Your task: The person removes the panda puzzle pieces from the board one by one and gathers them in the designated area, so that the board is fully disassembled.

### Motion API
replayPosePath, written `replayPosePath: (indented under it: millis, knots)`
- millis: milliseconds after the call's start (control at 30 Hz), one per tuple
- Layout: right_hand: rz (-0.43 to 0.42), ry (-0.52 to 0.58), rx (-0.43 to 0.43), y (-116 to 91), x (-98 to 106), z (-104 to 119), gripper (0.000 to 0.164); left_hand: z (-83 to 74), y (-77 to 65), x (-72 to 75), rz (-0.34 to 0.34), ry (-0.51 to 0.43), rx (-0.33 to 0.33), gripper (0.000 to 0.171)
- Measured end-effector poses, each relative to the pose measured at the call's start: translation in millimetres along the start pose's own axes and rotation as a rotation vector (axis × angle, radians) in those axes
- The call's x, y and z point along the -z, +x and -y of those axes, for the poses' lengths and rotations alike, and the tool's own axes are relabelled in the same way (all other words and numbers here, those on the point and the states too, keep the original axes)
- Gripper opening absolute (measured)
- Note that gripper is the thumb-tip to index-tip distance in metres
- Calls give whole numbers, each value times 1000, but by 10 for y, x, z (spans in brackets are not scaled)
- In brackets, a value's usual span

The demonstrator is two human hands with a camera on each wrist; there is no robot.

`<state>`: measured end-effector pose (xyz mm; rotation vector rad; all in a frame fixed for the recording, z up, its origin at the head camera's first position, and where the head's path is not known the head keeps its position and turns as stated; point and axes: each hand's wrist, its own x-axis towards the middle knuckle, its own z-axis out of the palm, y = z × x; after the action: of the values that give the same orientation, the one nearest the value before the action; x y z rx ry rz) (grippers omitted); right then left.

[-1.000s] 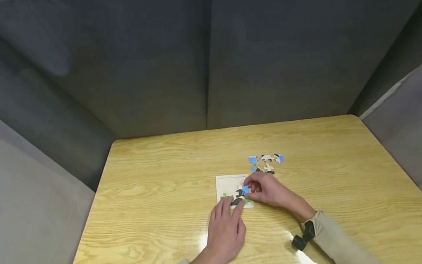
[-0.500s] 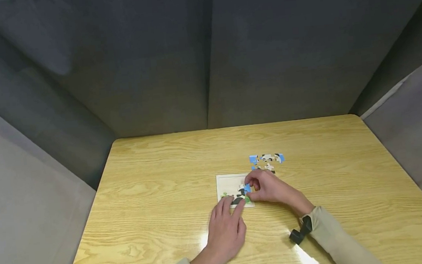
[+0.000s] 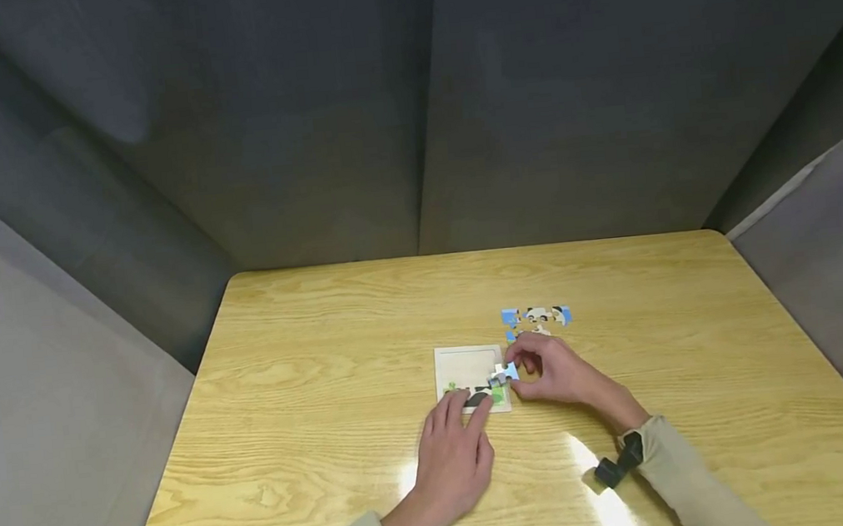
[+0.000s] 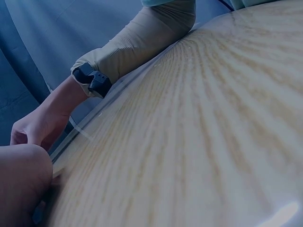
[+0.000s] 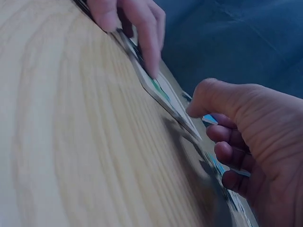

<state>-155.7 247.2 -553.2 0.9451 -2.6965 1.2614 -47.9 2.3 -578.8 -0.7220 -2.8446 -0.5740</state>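
Observation:
My left hand (image 3: 453,452) rests its fingertips on the lower part of a pale square jigsaw tray (image 3: 440,370), over green and black-and-white puzzle pieces (image 3: 478,397). Its fingers are mostly straight. At the tray's right edge my right hand (image 3: 559,372) pinches a blue-and-white jigsaw piece (image 3: 510,371) between thumb and fingers. That piece overlaps the tray's right rim in the head view. In the right wrist view, the thumb (image 5: 208,97) of the right hand is beside the tray's corner, with a bit of blue showing behind it.
Several loose blue, black and white puzzle pieces (image 3: 537,315) lie on the wooden table (image 3: 308,348) behind the right hand, which partly hides them. A black wrist device (image 3: 619,460) sits at the right sleeve. Dark curtains (image 3: 305,139) stand behind the table.
My right hand has drawn the blue-and-white jigsaw piece from the pieces in the tray toward the right, and the piece has turned. The left hand has stayed on the tray.

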Motion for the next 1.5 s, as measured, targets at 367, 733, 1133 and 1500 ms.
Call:
replayPosePath:
  millis: [367,733,1133,1500]
  knots:
    - [-140,24,-7,-154,282,-154,36,9,0,-25,-21,-1,-11,51]
    - [-216,30,-137,-299,501,-531,35,11,-6,-31,-35,-2,-25,51]
    - [-209,-46,-260,-365,616,-712,30,11,-4,-32,-18,1,-16,51]
    - [-174,-65,-281,-377,666,-738,29,3,-3,-23,-19,-10,-14,50]
